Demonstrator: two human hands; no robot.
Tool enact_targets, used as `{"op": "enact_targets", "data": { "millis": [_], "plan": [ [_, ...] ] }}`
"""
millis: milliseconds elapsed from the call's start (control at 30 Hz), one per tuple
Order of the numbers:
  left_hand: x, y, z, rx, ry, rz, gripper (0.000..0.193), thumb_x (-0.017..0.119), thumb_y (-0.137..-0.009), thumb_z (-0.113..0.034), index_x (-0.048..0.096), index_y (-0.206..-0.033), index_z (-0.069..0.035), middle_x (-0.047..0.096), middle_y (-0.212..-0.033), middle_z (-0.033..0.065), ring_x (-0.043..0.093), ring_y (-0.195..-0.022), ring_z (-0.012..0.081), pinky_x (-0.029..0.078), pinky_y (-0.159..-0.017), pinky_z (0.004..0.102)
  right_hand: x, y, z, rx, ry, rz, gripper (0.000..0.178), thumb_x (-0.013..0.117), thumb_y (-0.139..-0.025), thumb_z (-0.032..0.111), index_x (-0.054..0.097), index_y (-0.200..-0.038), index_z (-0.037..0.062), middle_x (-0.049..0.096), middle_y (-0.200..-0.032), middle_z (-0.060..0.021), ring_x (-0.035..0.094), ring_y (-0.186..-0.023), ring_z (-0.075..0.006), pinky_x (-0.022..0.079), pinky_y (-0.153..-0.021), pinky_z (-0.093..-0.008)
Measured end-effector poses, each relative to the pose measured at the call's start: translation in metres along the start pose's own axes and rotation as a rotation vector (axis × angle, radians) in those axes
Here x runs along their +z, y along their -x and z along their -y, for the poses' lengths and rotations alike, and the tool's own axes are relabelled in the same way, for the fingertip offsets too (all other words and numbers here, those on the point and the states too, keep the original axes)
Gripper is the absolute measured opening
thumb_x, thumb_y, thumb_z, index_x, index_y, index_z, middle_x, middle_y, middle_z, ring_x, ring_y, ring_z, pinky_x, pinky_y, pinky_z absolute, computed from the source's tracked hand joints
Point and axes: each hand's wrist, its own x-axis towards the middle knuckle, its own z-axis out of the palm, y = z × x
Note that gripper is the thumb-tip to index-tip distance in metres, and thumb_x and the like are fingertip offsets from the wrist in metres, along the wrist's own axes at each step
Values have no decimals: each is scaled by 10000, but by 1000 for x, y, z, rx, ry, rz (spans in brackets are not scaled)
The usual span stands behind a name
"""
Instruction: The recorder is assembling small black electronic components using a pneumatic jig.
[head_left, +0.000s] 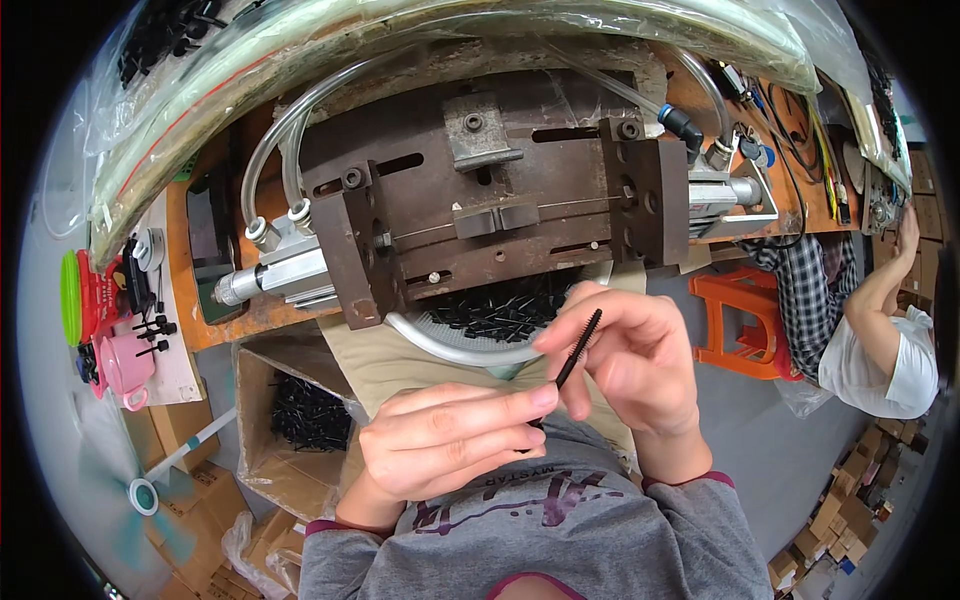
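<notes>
A black mascara wand [579,348] slants up and to the right in front of my chest, bristle end uppermost. My left hand [435,438] is closed, pinching the wand's lower part between thumb and fingers, which hide most of that end. Close beside the bristles is my right hand [652,372], its fingers curved and apart; whether a fingertip touches the wand is unclear. Just beyond both hands, a round basket with a pale rim [436,347] rests at my lap, holding many small black pieces [495,312]. Its far side is hidden under the brown metal fixture [500,255].
Silver cylinders [300,275] with clear hoses flank the fixture on the wooden bench [225,335]. A cardboard box [262,440] of black pieces stands at left, near a fan [143,497]. Pink cup [127,365] at far left. Another person [880,350] sits right, by an orange stool [735,310].
</notes>
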Motion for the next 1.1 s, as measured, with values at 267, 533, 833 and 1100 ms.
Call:
{"op": "enact_targets", "data": {
  "millis": [267, 533, 833, 1100],
  "plan": [
    [-1, 3, 2, 7, 3, -2, 279, 843, -657, -39, 739, -905, 33, 703, -1115, 192, 723, -856, 254, 617, -703, 315, -4, -4, 3, 81, 79, 63, 72, 707, -851, -59, 702, -922, -65, 689, -997, -165, 633, -655, -99, 495, -566, -204],
    [-4, 7, 10, -26, 181, -21, 296, 907, -641, -119, 728, -830, 21, 695, -1090, 212, 708, -744, 204, 596, -630, 287, 5, -2, 3, 143, -55, -28, 96, 727, -832, -65, 703, -925, -53, 690, -1008, -165, 653, -683, -121, 498, -562, -208],
    [2, 14, 7, -140, 343, -100, 270, 864, -672, -65, 740, -888, 38, 705, -1107, 213, 729, -907, 260, 606, -759, 342, 5, 0, -1, 81, -10, 55, 106, 702, -847, -80, 704, -951, -60, 688, -1005, -167, 653, -684, -135, 499, -571, -218],
    [2, 8, 2, -96, 225, -40, 285, 847, -688, -47, 727, -929, 49, 701, -1119, 216, 736, -853, 255, 604, -721, 334, 6, -3, 3, -63, 172, -92, 240, 607, -953, 113, 682, -1029, -102, 656, -909, -164, 618, -583, -141, 496, -533, -238]
  ]
}}
